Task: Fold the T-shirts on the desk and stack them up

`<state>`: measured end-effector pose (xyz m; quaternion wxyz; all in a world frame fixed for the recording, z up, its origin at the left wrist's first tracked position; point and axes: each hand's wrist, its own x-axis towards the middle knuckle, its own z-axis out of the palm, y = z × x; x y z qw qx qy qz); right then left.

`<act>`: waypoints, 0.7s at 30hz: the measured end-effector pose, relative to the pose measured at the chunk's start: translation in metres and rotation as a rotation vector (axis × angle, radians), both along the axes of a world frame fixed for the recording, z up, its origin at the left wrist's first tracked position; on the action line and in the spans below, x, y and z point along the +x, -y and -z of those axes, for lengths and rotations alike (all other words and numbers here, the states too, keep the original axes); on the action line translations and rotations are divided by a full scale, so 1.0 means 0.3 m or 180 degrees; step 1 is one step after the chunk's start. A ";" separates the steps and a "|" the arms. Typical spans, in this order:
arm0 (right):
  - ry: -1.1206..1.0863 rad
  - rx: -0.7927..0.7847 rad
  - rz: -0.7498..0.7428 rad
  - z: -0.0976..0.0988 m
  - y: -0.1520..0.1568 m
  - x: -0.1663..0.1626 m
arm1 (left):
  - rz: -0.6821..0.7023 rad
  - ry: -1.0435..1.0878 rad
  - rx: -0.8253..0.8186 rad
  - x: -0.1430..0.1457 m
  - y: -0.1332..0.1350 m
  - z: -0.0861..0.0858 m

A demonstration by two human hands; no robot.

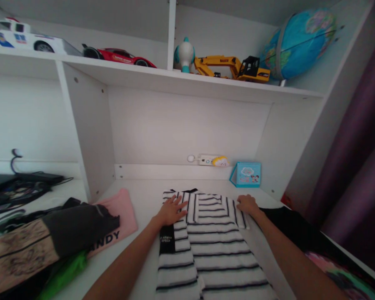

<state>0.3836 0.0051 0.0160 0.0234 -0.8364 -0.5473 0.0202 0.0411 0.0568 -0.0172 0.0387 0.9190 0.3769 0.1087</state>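
A black-and-white striped shirt [221,254] lies face up on a white desk [145,196], directly below a person's two bare hands. The left hand [173,210], at ten o'clock on the shirt, rests palm down with its fingers spread over the cloth, just above a black patch [167,246] bearing pale lettering. The right hand [247,204], at one o'clock, touches the shirt's edge with its fingers bent; whether it pinches the fabric cannot be told from this angle. Measured from the shirt, a pink garment [128,208] lies near at ten o'clock, partly beneath a dark grey garment [78,229] with a tan printed panel at nine, while a green cloth [65,275] shows between eight and nine. A black garment [287,225] spreads at three o'clock. A blue desk calendar [248,175] stands at one o'clock, near a power socket [206,160] on the back wall at twelve. Toys line the shelf [162,79] above: a red car [121,56] at eleven o'clock, a yellow excavator [231,66] at twelve and a globe [300,43] at one.
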 end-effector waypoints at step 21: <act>-0.2240 0.0458 -0.1443 -0.247 -0.119 -0.708 | -0.0553 0.3547 -0.2064 -0.035 -0.064 0.010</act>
